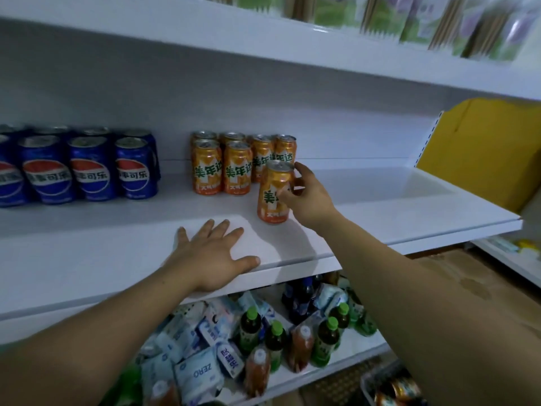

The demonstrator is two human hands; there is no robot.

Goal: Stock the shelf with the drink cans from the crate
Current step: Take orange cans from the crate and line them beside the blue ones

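Right hand (307, 197) grips an upright orange can (273, 194) on a white shelf (380, 206); left hand (216, 253) lies flat on the shelf's front edge.

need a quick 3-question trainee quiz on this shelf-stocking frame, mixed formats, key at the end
1. Multiple choice: which of the hands grips the orange can at the front? A) left B) right C) both
2. True or false: the left hand lies flat on the shelf and holds nothing.
3. Fill in: the cans to the left of the orange group are ____ in colour.
Key: 1 B, the right hand; 2 true; 3 blue, the Pepsi cans.
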